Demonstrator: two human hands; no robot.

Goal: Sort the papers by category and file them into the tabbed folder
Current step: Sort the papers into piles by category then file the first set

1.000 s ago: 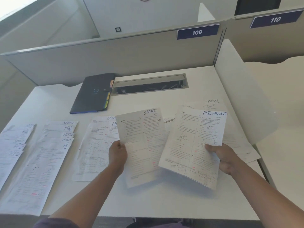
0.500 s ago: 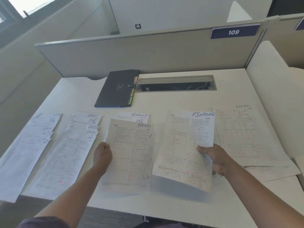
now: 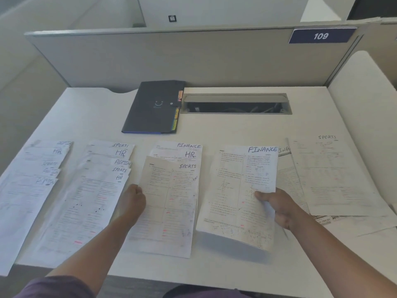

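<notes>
I've got a sheet in each hand, both in front of the dark tabbed folder [image 3: 153, 107], which lies shut at the back of the desk [image 3: 236, 130] beside the cable slot [image 3: 235, 103]. My left hand [image 3: 132, 201] pinches the left edge of the SPORTS sheet [image 3: 171, 203], fingers curled round it; the sheet lies low over the FINANCE and HR pages [image 3: 178, 150], their headings showing above it. My right hand [image 3: 277, 206] grips the FINANCE sheet [image 3: 240, 194] at its right edge, thumb on top, and its near edge is lifted off the desk, shadow underneath. I'd say holding by the side edges keeps the handwritten headings readable, which is what the sorting needs.

Left of the folder, toward me, two fanned stacks [image 3: 96, 190] show mixed headings: SPORTS, HR, ADMIN. So nothing looks sorted yet. Right of the folder, toward me, another SPORTS page [image 3: 335, 175] rests on loose sheets, near the side panel [image 3: 363, 87].

Room to move: bare desk between folder and paper rows, and a bare strip at the near edge under the lifted sheet. The far-left stack [image 3: 25, 190] overhangs the desk's edge — that could slide off.
</notes>
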